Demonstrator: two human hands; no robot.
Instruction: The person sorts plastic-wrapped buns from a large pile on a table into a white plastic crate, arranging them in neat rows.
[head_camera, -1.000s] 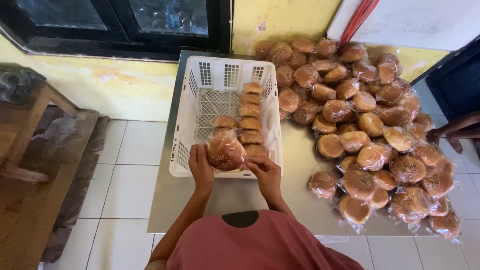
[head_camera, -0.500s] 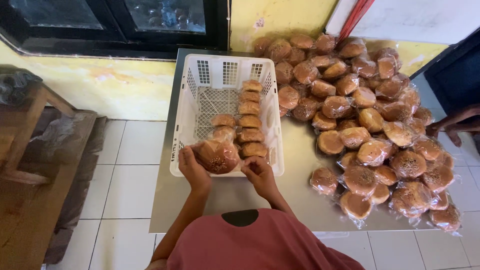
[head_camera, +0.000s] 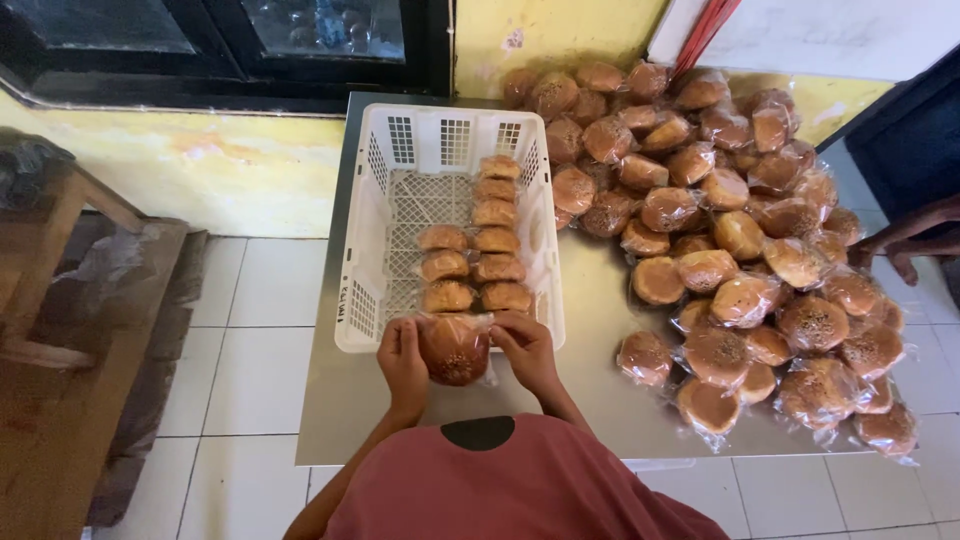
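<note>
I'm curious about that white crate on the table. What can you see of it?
The white plastic crate is rectangular, with lattice floor and vented walls. It sits flat on the steel table, left of the bun pile. Two rows of wrapped buns stand on edge along its right side. At its near rim, both hands hold another wrapped bun.

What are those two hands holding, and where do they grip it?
A wrapped bun, held between the left hand and right hand, fingers pinching its plastic wrap at opposite sides.
</note>
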